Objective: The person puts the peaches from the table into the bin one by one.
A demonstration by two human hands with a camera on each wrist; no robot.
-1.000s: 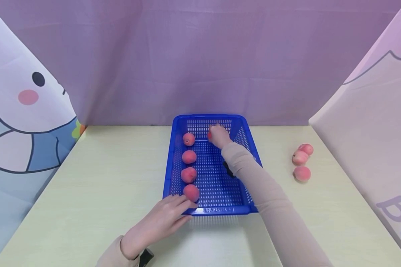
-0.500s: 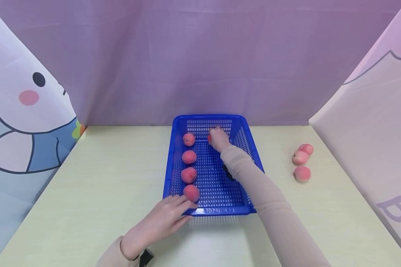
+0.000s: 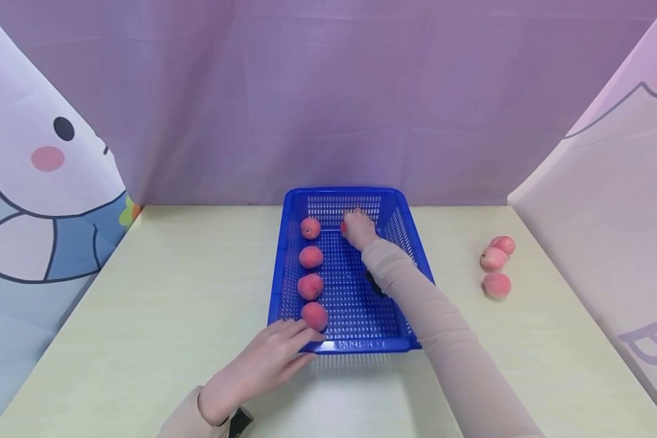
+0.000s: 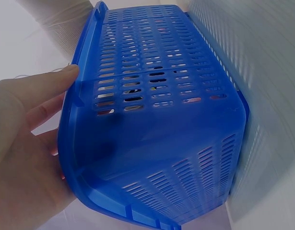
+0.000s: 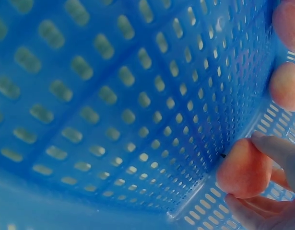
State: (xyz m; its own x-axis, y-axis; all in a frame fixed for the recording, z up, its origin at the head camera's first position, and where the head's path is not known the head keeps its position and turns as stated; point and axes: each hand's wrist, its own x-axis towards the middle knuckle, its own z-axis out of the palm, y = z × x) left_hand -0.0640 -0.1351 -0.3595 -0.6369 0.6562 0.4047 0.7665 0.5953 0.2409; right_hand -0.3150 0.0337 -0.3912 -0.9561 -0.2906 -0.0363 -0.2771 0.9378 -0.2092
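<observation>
A blue slotted basket (image 3: 356, 345) stands mid-table with several peaches in a column along its left side (image 3: 310, 257). My right hand (image 3: 358, 226) reaches into the basket's far end and grips a peach (image 5: 243, 168) between thumb and fingers, low by the far wall (image 5: 113, 105). My left hand (image 3: 268, 365) rests with straight fingers against the basket's near left corner (image 4: 75, 120); the wrist view shows the palm on the outer rim.
Three more peaches (image 3: 495, 261) lie in a cluster on the pale table (image 3: 170, 292) to the right of the basket. Purple cloth backs the table, and printed cloth panels rise at the left (image 3: 38, 182) and right (image 3: 608, 201) sides.
Nearly nothing differs. The right hand with its peach has stayed at the basket's far end, shifting only slightly; the left hand has not moved.
</observation>
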